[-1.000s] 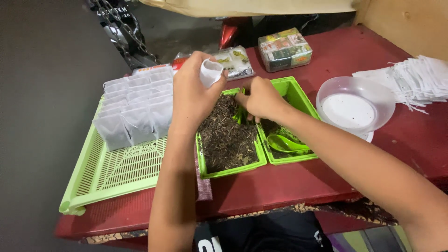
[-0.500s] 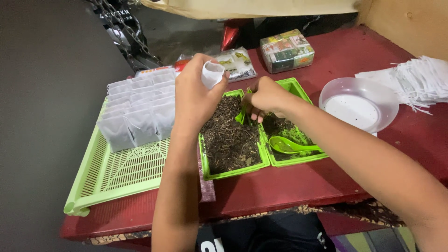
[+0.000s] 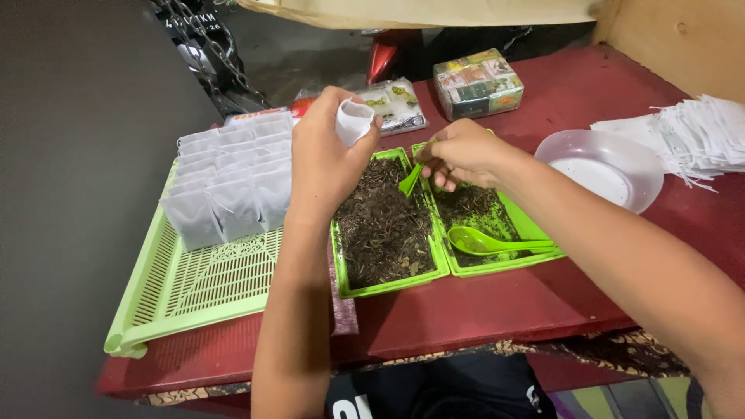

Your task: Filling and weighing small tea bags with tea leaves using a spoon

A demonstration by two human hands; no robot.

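A dark red table fills the lower right; grey floor spreads left, a pale wooden wall upper right.

A pale green slotted basket holds rows of filled white sachets at the left of a dark red table. A clear round lid, a heap of empty white sachets and a printed box lie to the right and rear. A spare green spoon rests in the right-hand tray.
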